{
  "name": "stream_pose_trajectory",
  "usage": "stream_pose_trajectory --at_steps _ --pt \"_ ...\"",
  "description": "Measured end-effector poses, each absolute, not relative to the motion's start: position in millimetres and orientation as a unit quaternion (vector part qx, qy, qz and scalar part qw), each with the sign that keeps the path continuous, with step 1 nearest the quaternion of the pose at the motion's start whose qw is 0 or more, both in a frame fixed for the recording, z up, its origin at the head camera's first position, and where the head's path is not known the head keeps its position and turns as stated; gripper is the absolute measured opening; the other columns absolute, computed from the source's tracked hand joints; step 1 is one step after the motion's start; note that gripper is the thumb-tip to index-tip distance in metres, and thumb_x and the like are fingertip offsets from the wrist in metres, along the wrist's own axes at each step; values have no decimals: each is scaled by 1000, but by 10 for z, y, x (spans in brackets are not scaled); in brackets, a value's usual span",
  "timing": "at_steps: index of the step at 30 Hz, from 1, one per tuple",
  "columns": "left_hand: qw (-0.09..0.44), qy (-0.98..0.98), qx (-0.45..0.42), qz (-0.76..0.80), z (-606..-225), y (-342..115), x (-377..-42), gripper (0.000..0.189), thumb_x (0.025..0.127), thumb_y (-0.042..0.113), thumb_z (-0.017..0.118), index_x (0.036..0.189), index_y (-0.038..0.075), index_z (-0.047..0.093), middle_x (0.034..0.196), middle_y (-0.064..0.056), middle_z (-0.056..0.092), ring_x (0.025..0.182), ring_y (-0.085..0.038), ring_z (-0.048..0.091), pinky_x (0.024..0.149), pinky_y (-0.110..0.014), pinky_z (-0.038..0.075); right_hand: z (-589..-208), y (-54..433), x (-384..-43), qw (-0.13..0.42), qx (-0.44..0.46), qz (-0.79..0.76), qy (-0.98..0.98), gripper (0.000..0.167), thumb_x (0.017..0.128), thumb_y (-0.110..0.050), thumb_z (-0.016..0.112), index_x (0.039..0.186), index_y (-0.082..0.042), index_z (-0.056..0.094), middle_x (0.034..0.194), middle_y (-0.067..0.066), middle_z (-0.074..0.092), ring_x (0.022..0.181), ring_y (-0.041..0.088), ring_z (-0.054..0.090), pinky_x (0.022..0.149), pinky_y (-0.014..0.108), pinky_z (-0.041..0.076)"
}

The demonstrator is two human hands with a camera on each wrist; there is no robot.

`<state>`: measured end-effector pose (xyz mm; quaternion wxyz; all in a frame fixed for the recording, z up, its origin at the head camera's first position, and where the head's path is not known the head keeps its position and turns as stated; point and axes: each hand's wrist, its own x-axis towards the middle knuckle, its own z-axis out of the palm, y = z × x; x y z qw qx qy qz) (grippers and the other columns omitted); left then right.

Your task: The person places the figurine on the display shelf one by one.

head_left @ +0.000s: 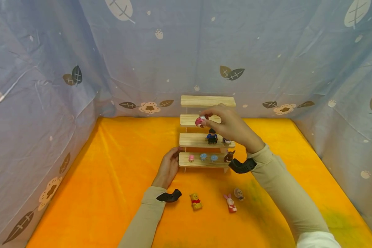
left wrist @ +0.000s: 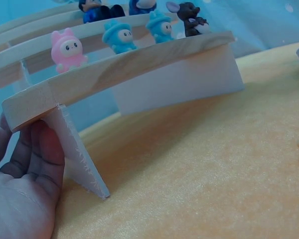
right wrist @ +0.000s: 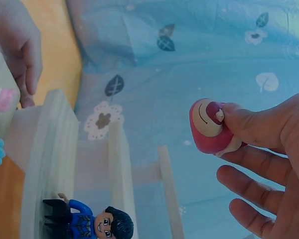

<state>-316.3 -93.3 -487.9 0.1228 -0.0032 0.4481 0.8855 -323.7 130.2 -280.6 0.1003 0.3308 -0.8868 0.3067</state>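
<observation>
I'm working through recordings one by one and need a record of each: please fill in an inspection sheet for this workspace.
Surface: orange-yellow cloth, creased.
Job's things: four-tier wooden stand; bottom shelf holds a pink figure, two blue figures and a brown figure; the shelf above holds a blue-clad figure and one partly hidden; a yellow bear, long-eared figure and pale round figure lie on the cloth.
Clutter: nothing seen beyond these.
Hands: left touches the bottom shelf's left end; right pinches a red figure.
Cables: nothing seen.
Surroundings: bluish curtains with leaf and flower prints.
</observation>
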Motion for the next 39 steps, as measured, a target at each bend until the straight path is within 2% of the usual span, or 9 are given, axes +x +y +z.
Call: stream_pose_trajectory --at_steps 13,19,29,39 --pt "124 451 -6 884 -4877 -934 -3158 25 110 24 38 116 7 55 121 -5 51 112 -18 50 95 -27 46 -2931 1205 -3404 90 340 284 -892 25 96 -16 70 119 -7 72 113 8 73 104 26 64 96 47 52" --pt "121 451 -6 884 -4883 -932 -3162 25 110 24 38 115 8 57 119 -4 52 109 -17 51 91 -26 46 -2982 1162 -3456 105 358 270 -888 18 95 -16 72 111 -9 74 105 6 74 98 24 63 91 45 52" --pt "118 445 -16 888 -4874 -930 -3161 25 110 23 38 112 9 59 117 -4 54 106 -17 52 89 -27 47 -3055 1108 -3471 91 341 241 -904 22 94 -18 73 115 -9 74 107 9 73 101 31 61 87 44 48" --pt "124 443 -10 888 -4871 -934 -3164 26 110 25 39 114 9 59 117 -3 53 106 -17 51 90 -27 46 -3144 1069 -3496 72 335 235 -910 22 95 -19 72 115 -10 74 109 6 74 103 26 62 91 44 50"
